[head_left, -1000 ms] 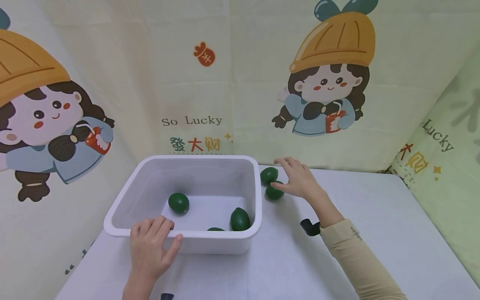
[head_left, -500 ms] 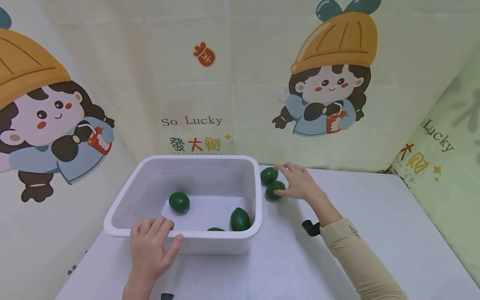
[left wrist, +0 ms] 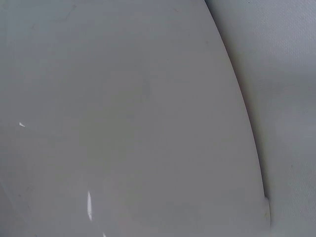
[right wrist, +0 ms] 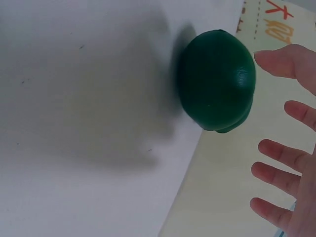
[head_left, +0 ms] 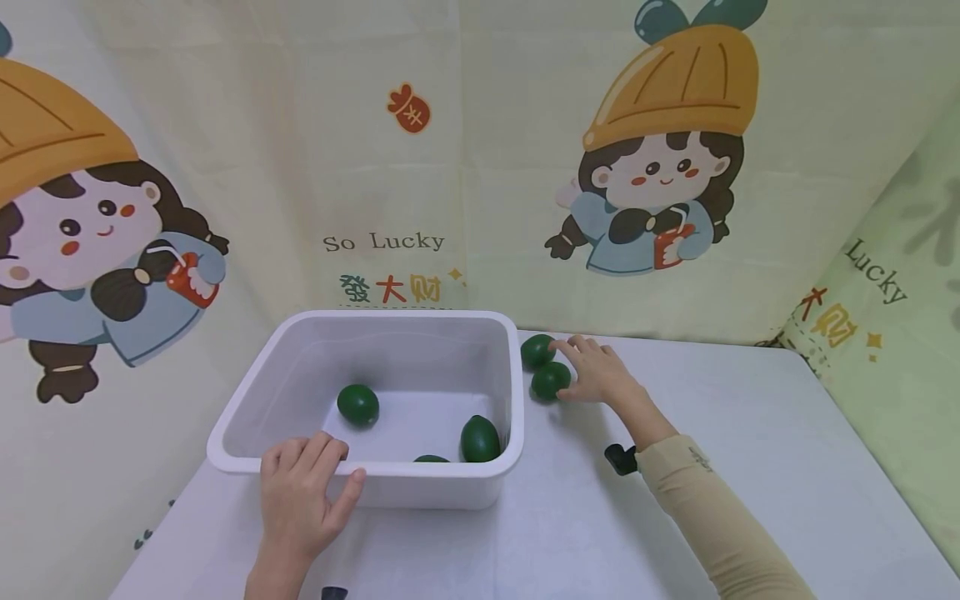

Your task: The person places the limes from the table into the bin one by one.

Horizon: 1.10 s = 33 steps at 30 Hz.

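My left hand [head_left: 300, 492] grips the near rim of a white plastic bin [head_left: 420, 492], fingers bent over the edge and thumb outside. The left wrist view holds the bin's smooth wall [left wrist: 133, 118] but no fingers. Inside the bin lie dark green, smooth, lime-like fruits [head_left: 358, 405], one partly hidden behind the near wall. Two more stand on the table right of the bin, a back fruit [head_left: 537, 352] and a front fruit [head_left: 550, 381]. My right hand [head_left: 596, 371] spreads around the front fruit's right side; in the right wrist view its thumb [right wrist: 281, 61] is close to the fruit [right wrist: 217, 79].
White cloth covers the table [head_left: 750, 450]. A patterned curtain [head_left: 495, 167] with cartoon figures hangs behind the table and along its sides. A small black device [head_left: 621, 459] sits below the right wrist, and another black piece [head_left: 334, 592] is near the left wrist.
My right hand has lowered from above the two table fruits to the front fruit's right side, its thumb no longer covering that fruit. The left hand and bin have stayed still.
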Motion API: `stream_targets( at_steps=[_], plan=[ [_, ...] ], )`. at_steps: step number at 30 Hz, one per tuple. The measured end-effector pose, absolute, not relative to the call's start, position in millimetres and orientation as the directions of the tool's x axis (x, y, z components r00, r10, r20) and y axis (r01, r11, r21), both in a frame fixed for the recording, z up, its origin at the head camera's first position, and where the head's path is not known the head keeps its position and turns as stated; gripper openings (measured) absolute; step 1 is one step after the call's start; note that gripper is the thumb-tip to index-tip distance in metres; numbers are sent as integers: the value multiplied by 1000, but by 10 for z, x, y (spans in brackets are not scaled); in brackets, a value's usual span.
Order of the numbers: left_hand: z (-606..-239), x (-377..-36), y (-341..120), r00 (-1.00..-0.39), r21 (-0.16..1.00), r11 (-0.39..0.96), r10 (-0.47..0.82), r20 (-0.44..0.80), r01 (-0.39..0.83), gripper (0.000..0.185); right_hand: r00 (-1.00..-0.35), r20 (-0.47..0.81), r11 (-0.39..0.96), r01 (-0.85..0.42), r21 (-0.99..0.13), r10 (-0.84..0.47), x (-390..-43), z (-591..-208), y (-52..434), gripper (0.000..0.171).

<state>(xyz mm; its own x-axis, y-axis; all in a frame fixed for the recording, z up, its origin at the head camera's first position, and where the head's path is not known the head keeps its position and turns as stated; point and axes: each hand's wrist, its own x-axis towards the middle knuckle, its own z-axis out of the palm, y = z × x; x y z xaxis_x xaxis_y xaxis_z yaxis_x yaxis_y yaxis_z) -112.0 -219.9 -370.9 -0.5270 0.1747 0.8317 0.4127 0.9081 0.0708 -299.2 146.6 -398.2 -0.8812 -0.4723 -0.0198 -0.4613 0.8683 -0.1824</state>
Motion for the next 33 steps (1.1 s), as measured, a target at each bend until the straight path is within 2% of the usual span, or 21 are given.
stream_targets(
  at_steps=[21, 33],
  plan=[
    [-3766, -1081, -2182, -524, 67, 909, 175, 834, 411, 50, -874, -49, 869, -472, -146, -483, -3042, -4227, 1510, 80],
    [-3767, -1069, -2179, -549, 77, 914, 169, 819, 397, 53, -882, -61, 877, -454, -158, -467, -3065, -4303, 1535, 78]
  ],
)
